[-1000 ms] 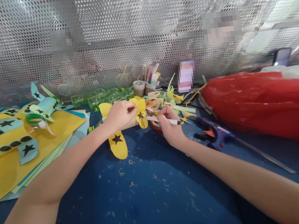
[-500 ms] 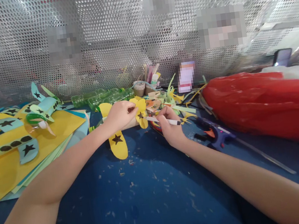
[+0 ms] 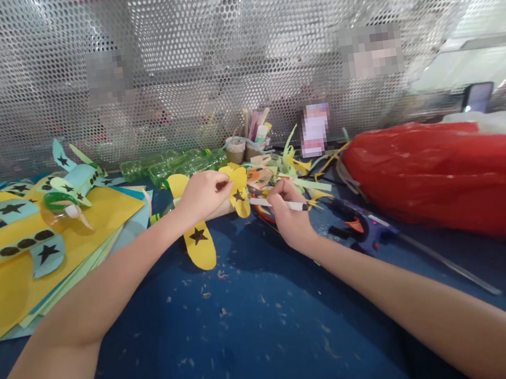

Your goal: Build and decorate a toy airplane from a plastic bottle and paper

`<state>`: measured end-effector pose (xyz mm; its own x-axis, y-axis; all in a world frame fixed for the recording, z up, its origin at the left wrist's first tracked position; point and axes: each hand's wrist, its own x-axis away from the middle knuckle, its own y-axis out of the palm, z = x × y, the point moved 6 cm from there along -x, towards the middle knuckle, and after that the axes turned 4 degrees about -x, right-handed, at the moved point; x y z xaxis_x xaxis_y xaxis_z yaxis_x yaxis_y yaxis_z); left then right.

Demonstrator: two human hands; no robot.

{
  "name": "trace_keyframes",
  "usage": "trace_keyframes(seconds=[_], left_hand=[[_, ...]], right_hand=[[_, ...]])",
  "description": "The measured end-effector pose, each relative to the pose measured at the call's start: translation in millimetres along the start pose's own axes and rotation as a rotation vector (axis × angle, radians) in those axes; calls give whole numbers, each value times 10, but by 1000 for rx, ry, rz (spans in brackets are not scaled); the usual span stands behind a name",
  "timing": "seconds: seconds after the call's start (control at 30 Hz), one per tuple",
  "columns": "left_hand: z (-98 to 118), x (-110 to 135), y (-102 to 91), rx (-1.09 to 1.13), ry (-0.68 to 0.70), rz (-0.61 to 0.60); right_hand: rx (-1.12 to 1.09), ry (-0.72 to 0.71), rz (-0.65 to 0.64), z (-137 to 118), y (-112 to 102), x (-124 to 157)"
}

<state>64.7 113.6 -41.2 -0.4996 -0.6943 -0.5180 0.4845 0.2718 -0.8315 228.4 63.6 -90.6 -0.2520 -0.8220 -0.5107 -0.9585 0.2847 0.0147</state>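
A person's left hand point(image 3: 205, 196) clamps thumb and fingers on a yellow-winged toy plane point(image 3: 201, 252) at its tail end, above a blue table point(image 3: 235, 341), while the right hand point(image 3: 293, 218) pinches a white marker point(image 3: 297, 206) between closed fingers. The tip meets or nears the black star on the yellow tail piece point(image 3: 242, 206); contact is too small to tell. The plane is at twelve o'clock from its maker. Around it, star-marked planes point(image 3: 78, 177) and stacked coloured paper point(image 3: 3, 312) lie at nine, green bottles point(image 3: 170, 164) at eleven, paper scraps point(image 3: 287, 163) at two, a red plastic bag point(image 3: 448, 185) at three and a purple glue gun point(image 3: 375, 232) toward four.
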Motion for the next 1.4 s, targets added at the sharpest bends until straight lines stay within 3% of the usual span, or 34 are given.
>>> trace_keyframes(seconds=[0.4,0.67,1.4], left_hand=[[-15,5,16,13,2,8],[-11,5,9,9,15,12],[-7,7,18,-2,24,-1]], right_hand=[[23,-9,-41,3,36,2],[18,-22,33,2,-18,-3],[2,17,-13,71,16,-14]])
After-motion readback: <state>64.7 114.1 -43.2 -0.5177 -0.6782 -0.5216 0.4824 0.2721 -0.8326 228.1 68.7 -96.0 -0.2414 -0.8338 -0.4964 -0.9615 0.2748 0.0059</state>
